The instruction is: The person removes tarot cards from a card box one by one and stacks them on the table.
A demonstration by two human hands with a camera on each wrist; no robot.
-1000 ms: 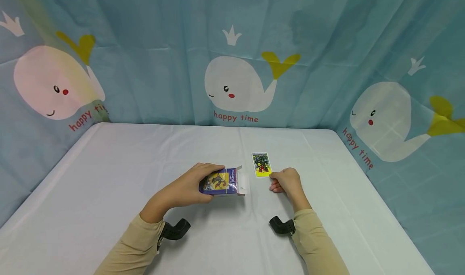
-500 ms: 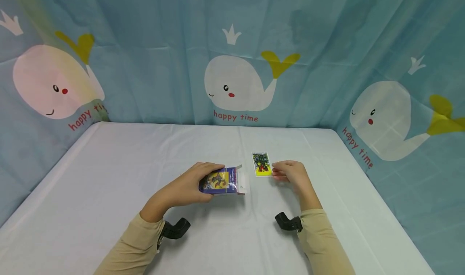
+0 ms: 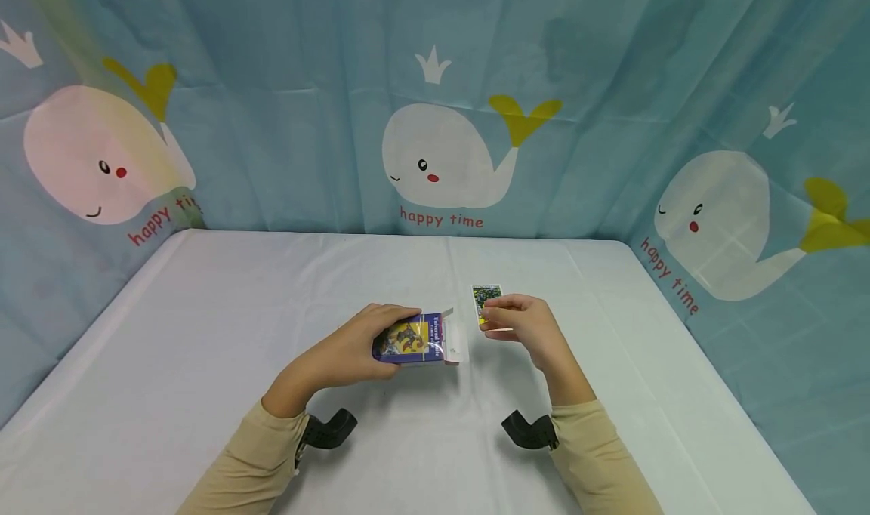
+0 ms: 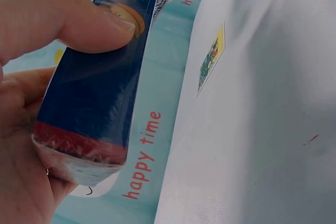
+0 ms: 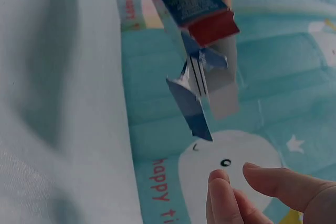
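My left hand (image 3: 343,353) grips a blue tarot card box (image 3: 411,340) above the table. In the left wrist view the thumb presses the dark blue side of this box (image 4: 94,87). At its far end, the right wrist view shows the flaps (image 5: 190,109) folded out and thin edges of something inside. A single tarot card (image 3: 484,294), green and yellow, lies face up on the table. My right hand (image 3: 533,330) is partly in front of the card in the head view. Its thumb and fingertips are apart, with nothing between them in the right wrist view.
A white cloth covers the table (image 3: 224,334). Blue curtains (image 3: 285,122) printed with whales hang along its back and sides. Black camera mounts (image 3: 329,430) stick out from both sleeves.
The right hand has let go of the card's lower corner, lifted away to the right, then moved left across the card towards the box. The left hand and box stay put.
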